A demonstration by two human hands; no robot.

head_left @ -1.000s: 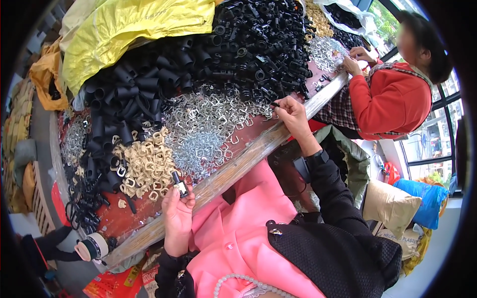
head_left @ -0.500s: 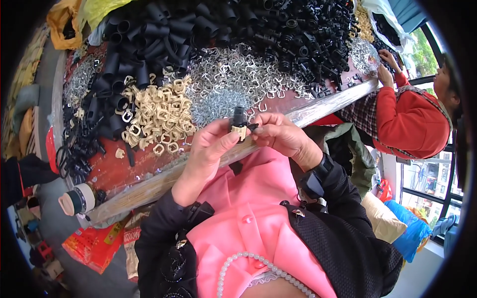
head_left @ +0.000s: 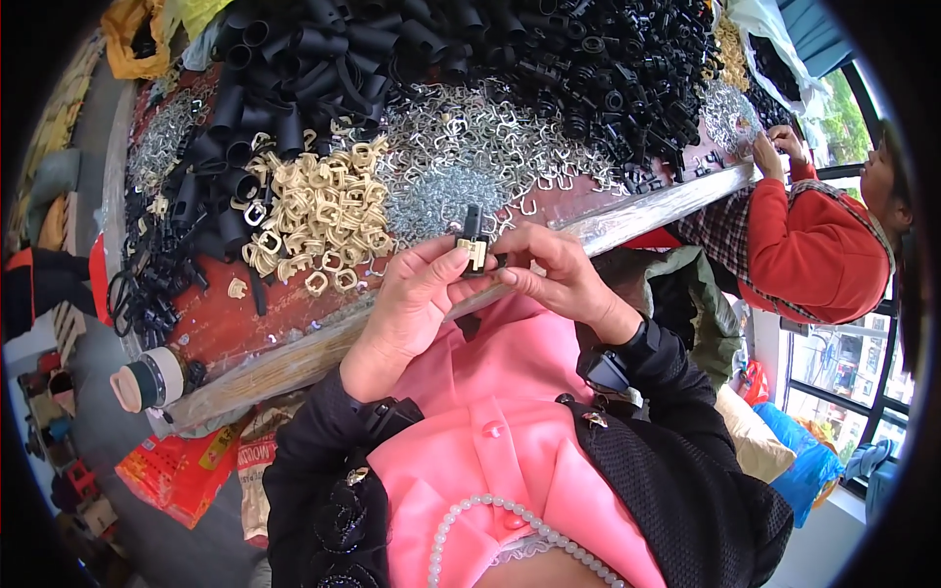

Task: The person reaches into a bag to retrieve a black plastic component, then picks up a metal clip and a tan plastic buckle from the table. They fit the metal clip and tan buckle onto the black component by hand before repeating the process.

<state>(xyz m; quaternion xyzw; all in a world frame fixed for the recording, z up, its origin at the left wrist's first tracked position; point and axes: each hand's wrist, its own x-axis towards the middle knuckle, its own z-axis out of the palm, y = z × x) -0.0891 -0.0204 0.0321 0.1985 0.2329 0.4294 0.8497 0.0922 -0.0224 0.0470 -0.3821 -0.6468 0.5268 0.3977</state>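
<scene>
My left hand [head_left: 414, 299] pinches a small black plastic fitting [head_left: 473, 220] between thumb and fingers. The fitting stands upright, with a cream plastic clip [head_left: 475, 253] around its lower part. Close against its right side is my right hand [head_left: 561, 277], thumb and fingers drawn together; a dark bit shows by the fingertips, too small to make out. Both hands hover over the table's near edge. Just beyond lie a heap of cream plastic clips [head_left: 328, 211], a pile of small silvery screws [head_left: 441, 201] and many bent metal clamps [head_left: 470, 132].
Black tubes [head_left: 314, 78] and black fittings [head_left: 618, 83] are heaped on the red table [head_left: 221, 318]. A plastic-wrapped bar [head_left: 265, 377] runs along its near edge. Tape rolls [head_left: 147, 380] stand at the left corner. To the right, a co-worker in red [head_left: 823, 245] handles small parts.
The fitting has turned a little, showing more of the cream clip's face. My right fingers have shifted slightly down and spread less tightly over the small black piece. The co-worker's hands have moved closer together.
</scene>
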